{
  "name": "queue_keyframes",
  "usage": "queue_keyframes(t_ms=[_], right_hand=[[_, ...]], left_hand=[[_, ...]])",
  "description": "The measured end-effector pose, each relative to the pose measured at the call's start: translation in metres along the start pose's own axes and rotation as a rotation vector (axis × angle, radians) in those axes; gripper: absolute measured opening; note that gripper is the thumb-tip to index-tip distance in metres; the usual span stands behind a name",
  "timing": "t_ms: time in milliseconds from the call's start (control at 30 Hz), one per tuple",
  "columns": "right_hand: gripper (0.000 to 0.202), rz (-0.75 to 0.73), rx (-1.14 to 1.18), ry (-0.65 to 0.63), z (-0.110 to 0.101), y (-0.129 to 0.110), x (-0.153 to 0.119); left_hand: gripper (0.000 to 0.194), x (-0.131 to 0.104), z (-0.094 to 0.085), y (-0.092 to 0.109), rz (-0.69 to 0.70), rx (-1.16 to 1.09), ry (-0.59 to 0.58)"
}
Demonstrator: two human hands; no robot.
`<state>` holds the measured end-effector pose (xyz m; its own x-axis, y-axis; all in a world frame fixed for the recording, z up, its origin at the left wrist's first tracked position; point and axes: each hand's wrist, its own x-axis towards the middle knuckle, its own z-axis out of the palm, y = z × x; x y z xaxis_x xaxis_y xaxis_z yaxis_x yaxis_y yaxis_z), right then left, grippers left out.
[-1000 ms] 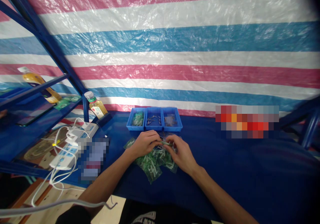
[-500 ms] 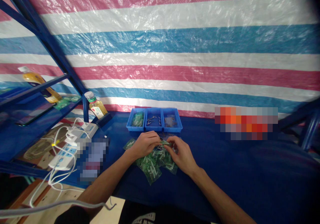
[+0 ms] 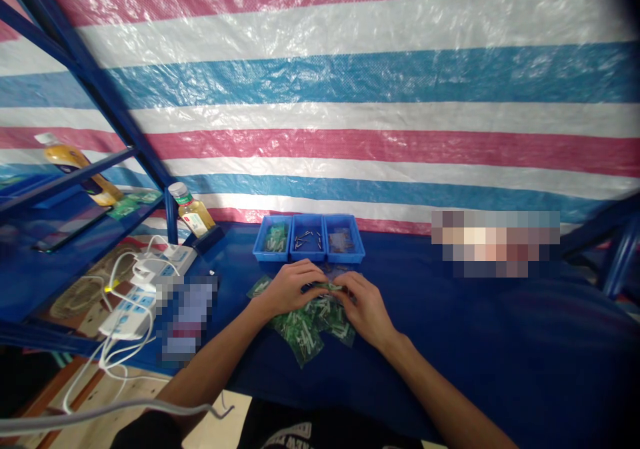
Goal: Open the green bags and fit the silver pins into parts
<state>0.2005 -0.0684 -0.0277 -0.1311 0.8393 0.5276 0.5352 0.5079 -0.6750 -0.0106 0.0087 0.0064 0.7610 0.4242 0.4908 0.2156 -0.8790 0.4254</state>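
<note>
Here, green packets (image 3: 300, 335) lie on a blue table (image 3: 475, 335) before striped sheeting (image 3: 360, 79).

I wore the one camera on my head, and it looked forward and down over the flat dark-blue tabletop (image 3: 440, 349). It faced the row of three blue open plastic bins (image 3: 308, 256), the shiny pink, white and blue striped plastic sheet (image 3: 350, 79) behind them. My bare left hand (image 3: 293, 289) and bare right hand (image 3: 367, 305), just in front of the bins, sat nearer the camera.
</note>
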Motion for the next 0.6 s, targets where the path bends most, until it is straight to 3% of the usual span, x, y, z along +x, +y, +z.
queue_keyframes(t_ms=[267, 600], right_hand=[[0.002, 0.021, -0.036, -0.031, 0.0021, -0.0022, 0.0000], [0.007, -0.008, -0.022, -0.055, -0.0009, -0.0061, 0.0012]], left_hand=[[0.019, 0.0001, -0.0018, 0.0005, 0.007, 0.013, -0.026], [0.016, -0.0008, -0.0023, -0.0001, 0.003, 0.002, -0.057]])
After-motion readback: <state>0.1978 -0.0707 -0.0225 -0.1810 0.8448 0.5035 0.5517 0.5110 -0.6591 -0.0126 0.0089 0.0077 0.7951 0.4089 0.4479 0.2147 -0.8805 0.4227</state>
